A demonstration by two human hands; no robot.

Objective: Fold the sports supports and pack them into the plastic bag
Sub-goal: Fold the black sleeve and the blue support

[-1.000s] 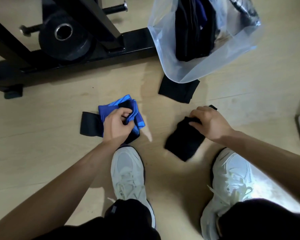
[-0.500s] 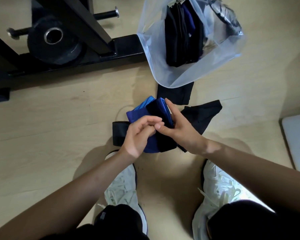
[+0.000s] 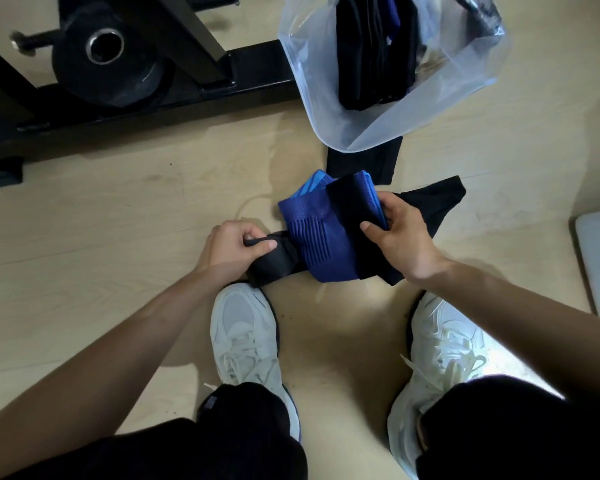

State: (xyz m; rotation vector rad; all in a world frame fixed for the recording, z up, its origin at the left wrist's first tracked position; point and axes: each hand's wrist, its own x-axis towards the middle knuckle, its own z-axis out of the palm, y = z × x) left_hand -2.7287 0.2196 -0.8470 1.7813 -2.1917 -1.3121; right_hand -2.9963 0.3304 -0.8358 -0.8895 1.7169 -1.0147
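Small patch (image 3: 210, 403) on the trouser leg: too blurred to read. Blue support (image 3: 312, 244): ribbed knit, lighter blue stripes at the far edge, black layer over its right half, black strap (image 3: 274, 261) running out left. It sits between both hands, near the plastic bag (image 3: 326, 98). Left hand (image 3: 229, 251) pinches the strap end, thumb on top. Right hand (image 3: 400, 237) grips the support's right edge, fingers curled round it. Dark folded supports (image 3: 374, 57) stand inside the bag.

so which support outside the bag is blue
The blue support in the left hand and right hand; the bag-side support and the right support are both black.
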